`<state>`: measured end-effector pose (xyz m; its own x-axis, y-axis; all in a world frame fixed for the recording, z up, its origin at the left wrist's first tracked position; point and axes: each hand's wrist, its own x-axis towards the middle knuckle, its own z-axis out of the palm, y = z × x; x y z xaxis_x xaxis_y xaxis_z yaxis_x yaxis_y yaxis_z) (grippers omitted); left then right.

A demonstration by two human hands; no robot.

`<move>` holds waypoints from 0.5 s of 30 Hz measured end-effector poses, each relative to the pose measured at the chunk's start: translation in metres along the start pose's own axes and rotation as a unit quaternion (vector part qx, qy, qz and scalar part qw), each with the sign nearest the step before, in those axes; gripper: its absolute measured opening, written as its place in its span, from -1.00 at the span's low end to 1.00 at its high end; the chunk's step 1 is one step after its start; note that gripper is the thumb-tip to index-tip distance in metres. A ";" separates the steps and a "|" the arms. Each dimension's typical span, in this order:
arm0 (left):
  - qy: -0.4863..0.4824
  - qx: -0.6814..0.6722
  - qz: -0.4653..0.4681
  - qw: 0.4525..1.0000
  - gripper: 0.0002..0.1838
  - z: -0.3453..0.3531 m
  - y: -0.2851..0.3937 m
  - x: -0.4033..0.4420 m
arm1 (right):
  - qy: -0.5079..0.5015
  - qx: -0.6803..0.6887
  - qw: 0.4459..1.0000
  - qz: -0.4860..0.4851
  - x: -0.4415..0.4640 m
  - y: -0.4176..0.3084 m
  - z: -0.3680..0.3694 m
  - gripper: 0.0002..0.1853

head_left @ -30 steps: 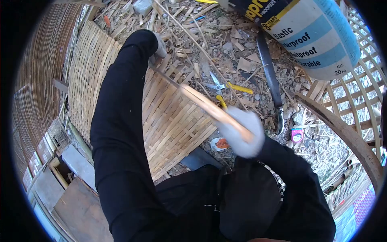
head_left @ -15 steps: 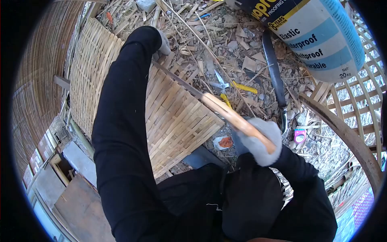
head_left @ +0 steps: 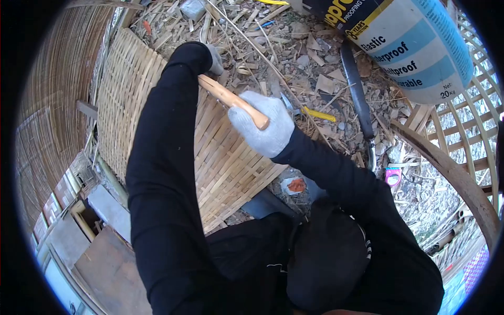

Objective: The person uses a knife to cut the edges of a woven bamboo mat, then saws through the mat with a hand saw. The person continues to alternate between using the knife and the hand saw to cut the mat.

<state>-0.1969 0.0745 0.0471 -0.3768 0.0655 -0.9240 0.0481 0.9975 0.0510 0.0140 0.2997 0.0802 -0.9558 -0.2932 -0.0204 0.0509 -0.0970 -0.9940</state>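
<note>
My right hand, in a pale grey glove, is wrapped round the light wooden handle of a tool near the middle of the view. The handle's far end meets my left sleeve, and the blade is hidden. Beyond that sleeve, part of my gloved left hand shows at the edge of the woven bamboo mat; its fingers are mostly hidden, so its grip cannot be made out. The mat lies under my left arm and the handle. Beside my right hand are yellow-handled snips, partly covered.
A large white and blue bucket stands at the upper right. A long dark blade lies by it, with a pink tape measure below. A curved wooden rim with open lattice is at right. Boards lie lower left.
My right hand has moved up and left with the wooden handle, towards my left hand. The blade seen before is now out of sight. My left hand stays at about the same place.
</note>
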 end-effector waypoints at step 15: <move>-0.086 -0.121 -0.021 0.989 -0.61 0.000 -0.028 0.038 | -0.103 -0.044 0.992 0.051 -0.116 -0.079 -0.115 -0.78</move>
<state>-0.2126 0.0486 0.0105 -0.2106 0.0391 -0.9768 -0.1953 0.9774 0.0812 0.0873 0.4509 0.1490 -0.8676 -0.4855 -0.1074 0.1098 0.0234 -0.9937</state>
